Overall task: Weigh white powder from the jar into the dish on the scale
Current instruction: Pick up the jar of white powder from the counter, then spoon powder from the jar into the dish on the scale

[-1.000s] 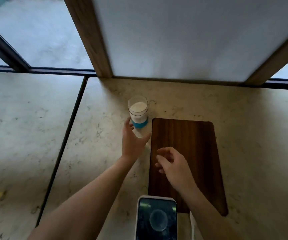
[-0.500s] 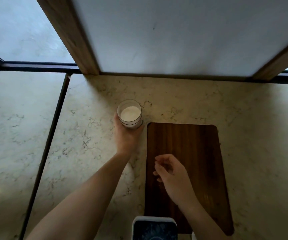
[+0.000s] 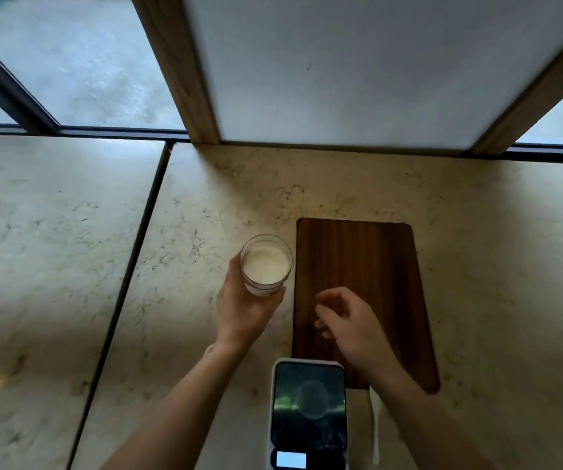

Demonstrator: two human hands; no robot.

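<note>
The left hand point(image 3: 244, 313) is wrapped around the lower part of the jar point(image 3: 266, 264), its fingers point(image 3: 234, 266) and thumb clamped on the clear glass wall from below and from the side nearest the person. The jar has no lid on it, and the white powder point(image 3: 266, 266) fills it to a level not far under the rim; whether the jar's base touches the table point(image 3: 205, 198) or is held just above it cannot be told from this view. The jar sits just left of a dark wooden board point(image 3: 375, 259) that lies flat on the pale, veined table. The right hand point(image 3: 351, 329) hovers over the near half of that board with nothing in it — its fingers point(image 3: 327, 296) are loosely curled and apart, the tips pointing left toward the jar. Close to the person, at the bottom edge of the view, stands the scale point(image 3: 309, 412), a white body with a dark glossy platform and a lit display at its near end. On the platform rests the dish point(image 3: 312, 400), round and clear, seen only as a faint circle against the reflections. Just right of the scale a white spoon-like utensil point(image 3: 376, 425) lies on the table, partly hidden by the right forearm. The jar and the dish are well apart — the left wrist lies between them.
</note>
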